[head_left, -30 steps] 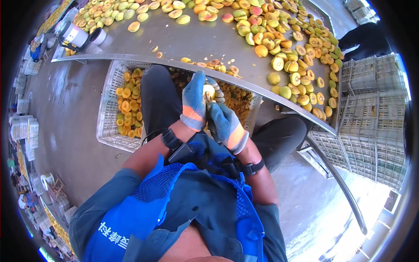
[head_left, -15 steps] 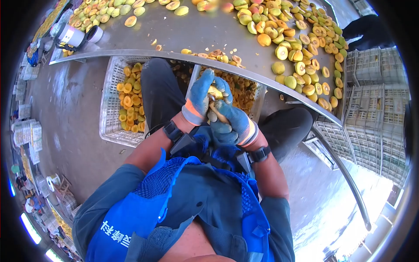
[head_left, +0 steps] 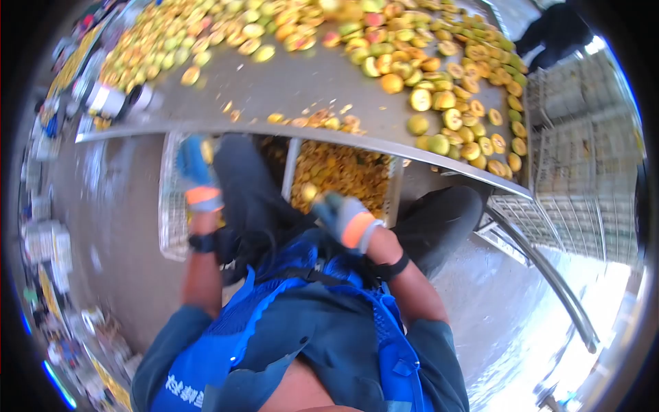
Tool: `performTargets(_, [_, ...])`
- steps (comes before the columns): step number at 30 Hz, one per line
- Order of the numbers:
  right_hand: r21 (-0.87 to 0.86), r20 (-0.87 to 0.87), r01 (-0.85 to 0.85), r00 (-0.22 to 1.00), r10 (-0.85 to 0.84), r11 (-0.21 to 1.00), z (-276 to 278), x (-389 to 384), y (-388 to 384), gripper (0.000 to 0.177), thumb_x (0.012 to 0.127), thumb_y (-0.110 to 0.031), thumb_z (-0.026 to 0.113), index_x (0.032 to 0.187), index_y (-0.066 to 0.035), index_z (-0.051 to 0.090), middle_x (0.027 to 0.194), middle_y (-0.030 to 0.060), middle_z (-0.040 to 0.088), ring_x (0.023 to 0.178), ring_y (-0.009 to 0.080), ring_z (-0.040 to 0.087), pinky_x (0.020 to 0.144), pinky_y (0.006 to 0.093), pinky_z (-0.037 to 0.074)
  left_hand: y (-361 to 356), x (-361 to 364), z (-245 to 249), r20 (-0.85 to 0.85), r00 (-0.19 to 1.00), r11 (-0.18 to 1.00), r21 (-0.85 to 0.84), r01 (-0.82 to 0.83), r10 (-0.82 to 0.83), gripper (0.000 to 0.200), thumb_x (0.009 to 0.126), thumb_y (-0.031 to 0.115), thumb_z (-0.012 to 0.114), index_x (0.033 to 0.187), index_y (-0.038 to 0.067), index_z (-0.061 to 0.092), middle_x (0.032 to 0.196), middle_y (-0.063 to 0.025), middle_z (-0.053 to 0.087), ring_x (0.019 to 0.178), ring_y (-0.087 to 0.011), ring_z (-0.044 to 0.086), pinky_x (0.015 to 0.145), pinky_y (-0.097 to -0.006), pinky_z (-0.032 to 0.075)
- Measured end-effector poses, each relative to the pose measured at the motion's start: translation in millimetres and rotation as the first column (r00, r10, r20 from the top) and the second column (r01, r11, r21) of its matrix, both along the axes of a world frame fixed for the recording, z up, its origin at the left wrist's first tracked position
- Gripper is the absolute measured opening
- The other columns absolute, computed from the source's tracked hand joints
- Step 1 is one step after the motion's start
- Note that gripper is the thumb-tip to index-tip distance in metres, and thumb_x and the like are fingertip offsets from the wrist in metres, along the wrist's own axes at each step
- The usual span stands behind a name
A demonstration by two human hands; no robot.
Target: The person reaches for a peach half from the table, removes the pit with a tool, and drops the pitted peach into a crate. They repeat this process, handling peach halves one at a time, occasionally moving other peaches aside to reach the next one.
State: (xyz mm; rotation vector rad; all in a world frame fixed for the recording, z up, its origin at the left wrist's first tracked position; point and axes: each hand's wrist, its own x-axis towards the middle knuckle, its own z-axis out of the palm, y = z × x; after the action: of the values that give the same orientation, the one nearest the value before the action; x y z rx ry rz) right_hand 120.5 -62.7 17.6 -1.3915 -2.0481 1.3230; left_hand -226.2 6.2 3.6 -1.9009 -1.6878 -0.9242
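Note:
My left hand [head_left: 196, 168], in a blue glove with an orange cuff, is blurred over the white crate [head_left: 169, 206] at the left. Its fingers are closed on a yellow fruit piece [head_left: 206, 151]. Between my knees, my gloved right hand [head_left: 338, 214] is closed, with a yellow fruit piece [head_left: 310, 191] at its fingertips. Whether it also holds a tool is hidden. Just beyond that hand, a container of fruit pieces [head_left: 343, 172] stands under the table edge.
A metal table [head_left: 302, 75] carries many halved fruits [head_left: 439, 99]. Small scraps lie near its front rim. White cylindrical containers [head_left: 106, 99] stand at its left end. Stacked crates [head_left: 583, 144] are at the right, below a person's dark-clothed part [head_left: 556, 34]. A curved metal bar [head_left: 549, 275] slants downward.
My hands were together around a fruit; now they are apart. My left hand has moved left to the crate, and my right hand is slightly lower. The view has shifted.

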Motion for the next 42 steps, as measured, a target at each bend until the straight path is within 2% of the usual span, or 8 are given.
performTargets(1, [-0.172,0.374,-0.044,0.921,0.107,0.984,1.0,-0.2,2.8,0.052,0.103,-0.045,0.047,0.116,0.001,0.064,0.102,0.0253,0.072,0.098,0.0439,0.069,0.087,0.049,0.055,14.0,-40.9,-11.5,0.135,0.991,0.994,-0.105,0.033,-0.019,0.03,0.089,0.017,0.074,0.114,0.001,0.067,0.107,-0.0185,0.068,0.094,-0.0379,0.065,0.084,-0.0449,0.052])
performTargets(6, [-0.27,0.293,-0.016,0.951,0.098,0.963,-17.4,5.1,-1.1,0.054,0.1,-0.047,0.048,0.123,0.0,0.062,0.106,0.0312,0.069,0.103,0.048,0.066,0.092,0.0514,0.052,39.6,75.5,49.4,0.432,0.894,0.932,-0.259,0.254,-0.124,0.026,0.09,0.017,0.072,0.112,0.005,0.068,0.106,-0.0174,0.069,0.094,-0.0361,0.066,0.086,-0.0415,0.053])
performTargets(11, [-0.287,0.315,0.009,0.945,0.085,0.958,0.5,32.0,1.0,0.062,0.097,-0.054,0.052,0.13,-0.002,0.058,0.108,0.0305,0.07,0.103,0.0482,0.067,0.091,0.0522,0.053,97.2,268.7,9.6,0.47,0.568,0.458,-0.337,0.823,-0.675,0.026,0.091,0.019,0.07,0.114,0.007,0.067,0.115,-0.0161,0.064,0.107,-0.0362,0.061,0.098,-0.0474,0.049])
performTargets(21, [-0.174,0.207,0.26,0.953,-0.223,0.95,-65.5,70.3,-4.4,0.056,0.096,-0.051,0.06,0.126,-0.004,0.06,0.098,0.0317,0.07,0.096,0.0514,0.066,0.079,0.0566,0.053,135.0,375.8,-12.7,0.367,0.752,0.32,-0.739,0.593,-0.547,0.052,0.085,0.028,0.072,0.132,0.012,0.058,0.13,-0.0226,0.058,0.116,-0.041,0.06,0.1,-0.0507,0.048])
performTargets(26, [-0.169,-0.254,0.547,0.78,-0.572,0.82,-82.5,71.3,-7.2,0.029,0.097,-0.018,0.069,0.121,-0.002,0.062,0.09,0.0143,0.072,0.079,0.0205,0.069,0.07,0.0322,0.054,120.1,319.5,-25.1,0.888,0.414,0.287,-0.457,0.842,0.199,0.044,0.094,0.033,0.063,0.13,0.009,0.06,0.108,-0.0122,0.071,0.09,-0.0269,0.069,0.074,-0.0392,0.058])
performTargets(29, [-0.358,-0.476,0.604,0.538,-0.696,0.712,-97.3,67.2,-3.1,0.024,0.1,-0.007,0.063,0.122,0.004,0.062,0.106,0.0039,0.067,0.092,0.0113,0.061,0.081,0.0277,0.053,96.5,280.2,-1.0,0.714,-0.498,0.492,0.244,0.836,0.493,0.043,0.097,0.038,0.059,0.129,0.009,0.061,0.109,-0.0123,0.07,0.087,-0.0274,0.068,0.07,-0.0388,0.057])
performTargets(31, [-0.336,-0.591,0.548,0.511,-0.624,0.766,-83.9,69.5,2.5,0.015,0.104,-0.01,0.056,0.114,0.0,0.062,0.097,0.0013,0.064,0.085,0.0091,0.058,0.073,0.0247,0.051,80.2,258.5,7.9,0.459,-0.718,0.609,0.388,0.692,0.523,0.043,0.1,0.04,0.054,0.128,0.008,0.062,0.112,-0.0135,0.07,0.089,-0.0279,0.068,0.07,-0.0381,0.056])
performTargets(42, [0.23,-0.343,0.46,0.863,-0.371,0.858,51.1,14.6,29.1,0.022,0.103,-0.021,0.056,0.107,0.001,0.061,0.086,0.0278,0.067,0.082,0.0461,0.069,0.065,0.0467,0.053,22.7,209.5,38.9,0.488,-0.802,0.589,0.553,0.589,0.344,0.045,0.096,0.029,0.047,0.126,-0.001,0.061,0.117,-0.0194,0.067,0.11,-0.0326,0.065,0.102,-0.0455,0.052])
